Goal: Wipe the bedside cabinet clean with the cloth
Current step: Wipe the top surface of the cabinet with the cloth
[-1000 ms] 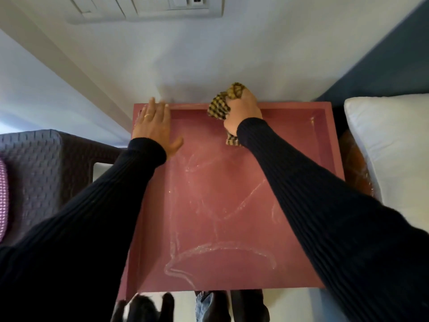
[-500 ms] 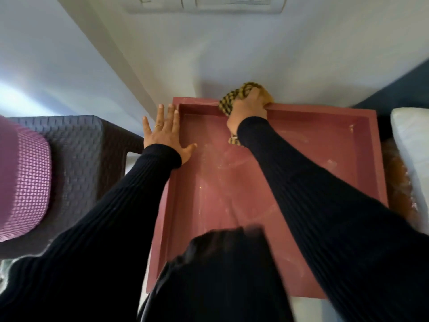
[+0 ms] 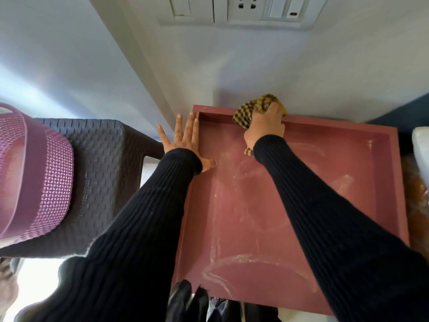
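Note:
The bedside cabinet (image 3: 267, 228) has a reddish-pink top with a raised rim and pale wet streaks across it. My right hand (image 3: 264, 126) is closed around a yellow-and-black checked cloth (image 3: 246, 111) and presses it on the back rim, left of its middle. A small end of the cloth pokes out under my wrist. My left hand (image 3: 183, 140) lies flat with fingers spread on the cabinet's back left corner, thumb inside the rim. Both arms wear black ribbed sleeves.
A dark woven plastic chair (image 3: 104, 173) stands just left of the cabinet with a pink perforated basket (image 3: 34, 173) on it. A switch and socket panel (image 3: 236, 10) is on the wall behind. A white pillow (image 3: 421, 145) lies at the right edge.
My right hand has shifted the cloth a little along the back rim. The dark hair that covered the lower cabinet half a second ago has dropped out of the way. My left hand stays planted.

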A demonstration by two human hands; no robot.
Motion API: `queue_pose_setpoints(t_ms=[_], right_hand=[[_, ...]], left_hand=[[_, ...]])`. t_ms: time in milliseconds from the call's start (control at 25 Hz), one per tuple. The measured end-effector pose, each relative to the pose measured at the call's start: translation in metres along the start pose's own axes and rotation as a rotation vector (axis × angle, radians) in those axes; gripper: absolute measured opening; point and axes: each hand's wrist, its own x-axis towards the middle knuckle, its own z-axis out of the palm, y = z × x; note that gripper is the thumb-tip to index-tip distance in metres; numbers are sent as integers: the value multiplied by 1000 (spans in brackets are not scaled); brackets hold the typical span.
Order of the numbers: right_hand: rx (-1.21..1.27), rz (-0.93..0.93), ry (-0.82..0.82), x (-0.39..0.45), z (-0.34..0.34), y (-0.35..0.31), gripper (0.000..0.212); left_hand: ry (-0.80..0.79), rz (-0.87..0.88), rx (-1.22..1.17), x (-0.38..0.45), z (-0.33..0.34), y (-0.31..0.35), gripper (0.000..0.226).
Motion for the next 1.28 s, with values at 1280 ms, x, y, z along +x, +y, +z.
queue_pose_setpoints(t_ms=[1280], right_hand=[[-120, -493, -140, -36, 21, -75, 50]], left_hand=[[-38, -30, -119, -50, 41, -17, 123]])
